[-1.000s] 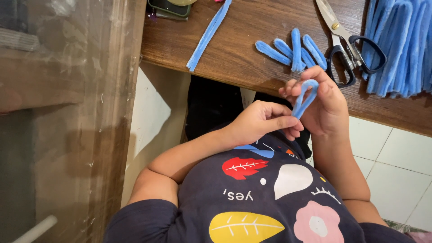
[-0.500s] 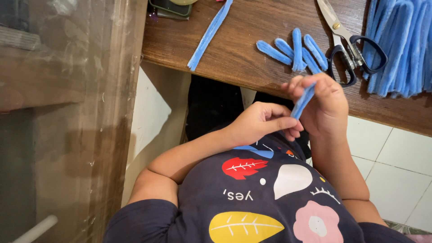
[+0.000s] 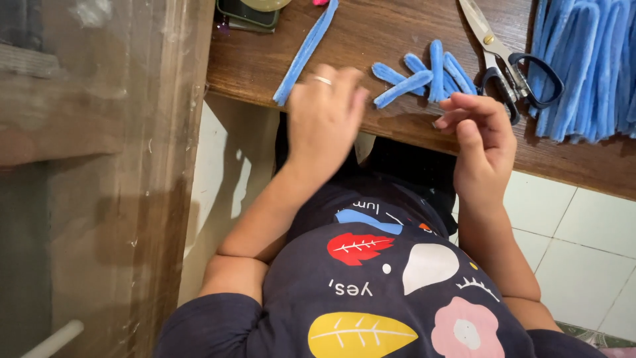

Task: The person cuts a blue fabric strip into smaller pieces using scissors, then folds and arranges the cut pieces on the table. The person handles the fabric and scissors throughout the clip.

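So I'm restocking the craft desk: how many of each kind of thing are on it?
Long blue stem: 1
Short folded blue pieces: about 5
Scissors: 1
Bundle of blue stems: 1, stems too packed to count
Phone: 1
Total: about 9

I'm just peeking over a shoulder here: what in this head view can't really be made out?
- Left hand: motion-blurred, so its fingertips are unclear.
- Right hand: curled; whether it holds anything is hidden.
- Scissors: blade tip cut off by the top edge.
- Dark phone-like object: cropped by the top edge.
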